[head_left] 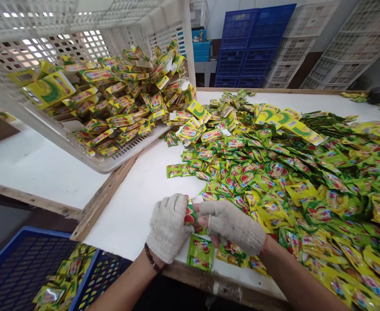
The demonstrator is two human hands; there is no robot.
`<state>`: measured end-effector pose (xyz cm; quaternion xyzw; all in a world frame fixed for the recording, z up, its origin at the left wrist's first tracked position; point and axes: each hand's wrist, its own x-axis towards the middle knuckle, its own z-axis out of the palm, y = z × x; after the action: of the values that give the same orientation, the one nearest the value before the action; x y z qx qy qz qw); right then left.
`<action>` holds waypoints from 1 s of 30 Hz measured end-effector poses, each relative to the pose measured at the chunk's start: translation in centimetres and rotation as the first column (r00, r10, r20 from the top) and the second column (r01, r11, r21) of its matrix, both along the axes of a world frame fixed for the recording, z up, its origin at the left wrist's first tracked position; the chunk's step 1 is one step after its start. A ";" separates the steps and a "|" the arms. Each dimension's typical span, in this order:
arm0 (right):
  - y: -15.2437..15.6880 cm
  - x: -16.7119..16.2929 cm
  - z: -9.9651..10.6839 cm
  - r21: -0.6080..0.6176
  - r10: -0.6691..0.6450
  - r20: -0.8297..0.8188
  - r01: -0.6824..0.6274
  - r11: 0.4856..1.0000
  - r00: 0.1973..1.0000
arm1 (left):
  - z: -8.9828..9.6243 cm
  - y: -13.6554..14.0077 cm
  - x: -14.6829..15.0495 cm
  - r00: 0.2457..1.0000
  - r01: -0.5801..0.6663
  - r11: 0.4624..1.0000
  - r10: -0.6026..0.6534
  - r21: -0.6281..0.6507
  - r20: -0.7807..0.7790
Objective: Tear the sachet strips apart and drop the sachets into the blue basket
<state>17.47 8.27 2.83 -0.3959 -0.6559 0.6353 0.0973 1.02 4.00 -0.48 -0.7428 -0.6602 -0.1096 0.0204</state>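
We've got the pack [190, 214] right between our hands, close to the near edge of the table [138, 194]. Our left hand [169, 226] is curled around it, and our right hand [235, 224] has its fingertips bunched at the right end, though we can't tell if they're really pinching it. One green sachet [201, 252] lies just below, the pile [274, 172] spreads off right, and a tilted crate [166, 19] holds boxes [125, 103] upper left.
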 end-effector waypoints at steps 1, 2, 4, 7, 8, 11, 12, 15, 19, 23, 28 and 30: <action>-0.1 0.1 0.1 -0.082 0.037 -0.056 -0.041 0.996 0.998 | -0.1 0.0 0.0 1.000 0.001 1.000 -0.001 0.012 0.004; -0.2 0.1 0.1 -0.138 0.058 -0.116 -0.074 0.988 0.992 | -0.1 0.0 0.1 1.000 0.001 1.000 -0.002 0.024 0.012; -0.2 -0.2 -0.2 -0.184 0.073 -0.208 -0.113 0.976 0.975 | -0.3 -0.2 0.0 0.998 0.000 0.999 -0.002 0.039 0.061; 0.0 -0.7 -1.1 -0.138 0.082 -0.178 -0.107 0.985 0.981 | -0.4 -0.8 -0.6 0.950 0.029 0.999 -0.016 -0.039 0.311; 0.0 -0.9 -1.3 -0.070 0.074 -0.122 -0.083 0.994 0.990 | -0.4 -1.0 -0.8 0.899 0.049 0.993 0.003 -0.107 0.438; 0.1 -1.0 -1.8 0.188 0.047 0.009 -0.048 0.981 0.999 | -0.4 -1.6 -1.5 0.598 0.145 0.923 0.205 -0.356 0.774; 0.1 -1.0 -1.7 0.221 0.056 0.022 -0.060 0.973 0.998 | -0.3 -1.7 -1.6 0.482 0.174 0.894 0.288 -0.412 0.827; 0.3 -0.9 -1.4 0.127 0.180 0.026 -0.182 0.975 0.983 | -0.3 -1.9 -1.5 0.222 0.220 0.861 0.414 -0.459 0.883; 0.9 -1.2 -1.3 0.037 0.325 0.041 -0.327 0.944 0.945 | -0.4 -1.4 -1.5 0.108 0.272 0.849 0.442 -0.454 0.891; 0.6 -2.1 -2.8 0.088 0.086 -0.009 -0.085 0.993 0.996 | -0.9 -0.9 -2.5 0.096 0.239 0.868 0.424 -0.435 0.900; -0.4 -2.4 -3.9 0.355 -0.350 -0.008 0.330 0.875 0.937 | -1.1 -1.7 -3.1 0.038 0.136 0.920 0.365 -0.367 0.930; -0.7 -2.4 -4.1 0.303 -0.291 0.024 0.270 0.914 0.957 | -1.0 -2.1 -3.2 0.071 0.158 0.915 0.364 -0.371 0.929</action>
<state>15.05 7.57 -1.23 -0.4881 -0.6831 0.4952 0.2234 -2.15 1.91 -1.46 -0.4061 -0.5552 -0.4518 -0.5681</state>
